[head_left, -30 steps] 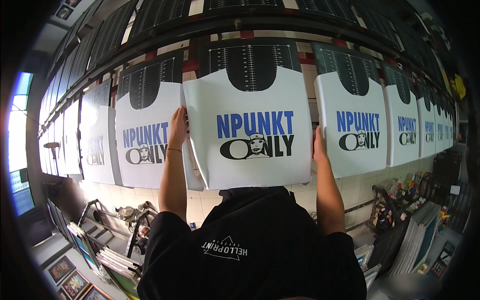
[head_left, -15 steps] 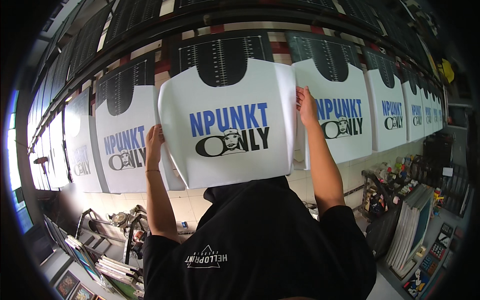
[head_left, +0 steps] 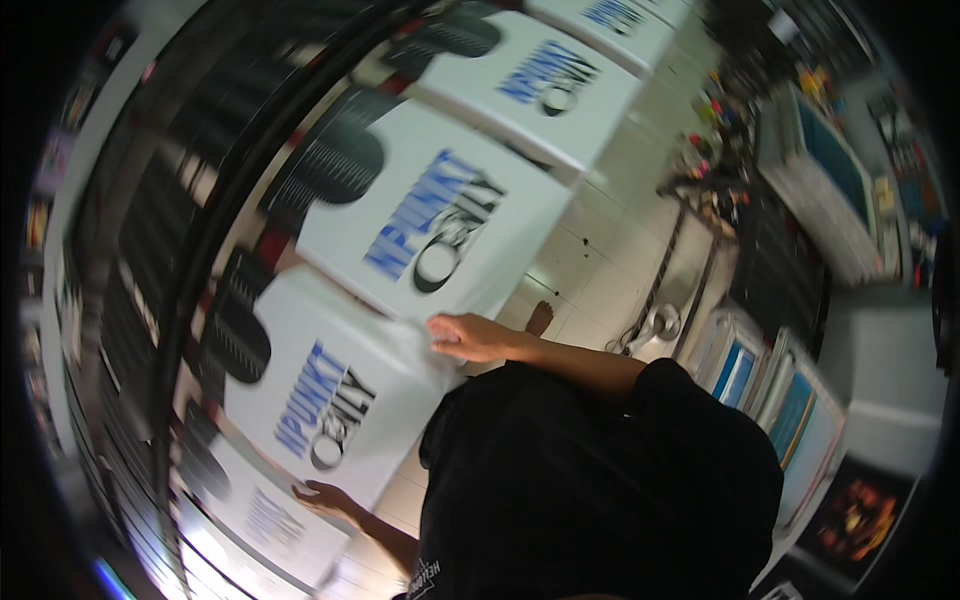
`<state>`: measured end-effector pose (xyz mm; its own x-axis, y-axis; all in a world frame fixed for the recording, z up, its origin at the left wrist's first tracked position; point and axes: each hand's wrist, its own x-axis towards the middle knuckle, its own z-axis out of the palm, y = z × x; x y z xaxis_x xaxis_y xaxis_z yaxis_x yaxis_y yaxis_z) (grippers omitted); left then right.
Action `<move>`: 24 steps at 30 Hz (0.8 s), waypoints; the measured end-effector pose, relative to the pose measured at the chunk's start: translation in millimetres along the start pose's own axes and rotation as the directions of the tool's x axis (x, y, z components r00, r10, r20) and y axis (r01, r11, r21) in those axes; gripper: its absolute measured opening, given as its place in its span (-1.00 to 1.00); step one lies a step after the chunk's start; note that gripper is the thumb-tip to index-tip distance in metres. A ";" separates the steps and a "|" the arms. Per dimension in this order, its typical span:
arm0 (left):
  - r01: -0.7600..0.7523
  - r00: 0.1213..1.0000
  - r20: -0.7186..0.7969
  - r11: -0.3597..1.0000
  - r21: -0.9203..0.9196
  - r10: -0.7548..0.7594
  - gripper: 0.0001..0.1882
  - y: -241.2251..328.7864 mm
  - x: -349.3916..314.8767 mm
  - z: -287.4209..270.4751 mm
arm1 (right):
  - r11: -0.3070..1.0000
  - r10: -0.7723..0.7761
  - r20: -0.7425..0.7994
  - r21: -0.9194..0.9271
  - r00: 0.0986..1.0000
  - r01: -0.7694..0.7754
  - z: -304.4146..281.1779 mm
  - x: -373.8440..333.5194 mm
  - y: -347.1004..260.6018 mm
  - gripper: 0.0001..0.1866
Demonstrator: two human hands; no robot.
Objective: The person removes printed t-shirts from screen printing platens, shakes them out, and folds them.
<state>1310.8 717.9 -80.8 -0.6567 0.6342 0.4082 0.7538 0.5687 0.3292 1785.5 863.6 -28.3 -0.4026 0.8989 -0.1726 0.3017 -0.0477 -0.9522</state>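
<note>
Between my hands a white shirt with a blue and black print lies stretched on a black shirt board, which shows through its neckline. My right hand is at the hem corner of this shirt, its fingers curled on the blurred, rumpled cloth. On the opposite side, my left hand has its fingers stretched out, over the gap by the neighbouring printed white shirt. A further white shirt with the same print lies just beyond my right hand.
More printed shirts continue the row towards the top. A long dark rail runs behind the boards. On the right stand stacked frames, a dark cabinet and a silver round device. A bare foot shows on the tiled floor.
The view has swung round and tilted, so the row now runs diagonally. My right hand has come down from the shirt's side to its hem corner; my left hand has come off the other side.
</note>
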 end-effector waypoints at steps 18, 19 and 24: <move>-0.478 0.007 0.583 0.515 -0.712 0.813 -0.72 579.7 -195.8 44.5 | 0.457 0.889 -0.260 0.545 0.376 -0.703 -222.1 -210.9 330.6 -0.65; -0.481 0.002 0.593 0.521 -0.705 0.805 -0.72 588.2 -200.6 51.9 | 0.420 0.907 -0.243 0.589 0.344 -0.690 -220.6 -215.0 354.4 -0.66; -0.499 -0.024 0.467 0.394 -0.772 0.884 -0.75 650.6 -236.0 72.9 | 0.448 0.893 -0.313 0.701 0.324 -0.555 -246.3 -241.7 381.9 -0.67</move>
<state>1954.6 976.4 -25.1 0.6711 0.7323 -0.1161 0.6427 -0.4964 0.5836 2211.0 735.4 -288.2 0.4096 0.3853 -0.8269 -0.2473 -0.8256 -0.5072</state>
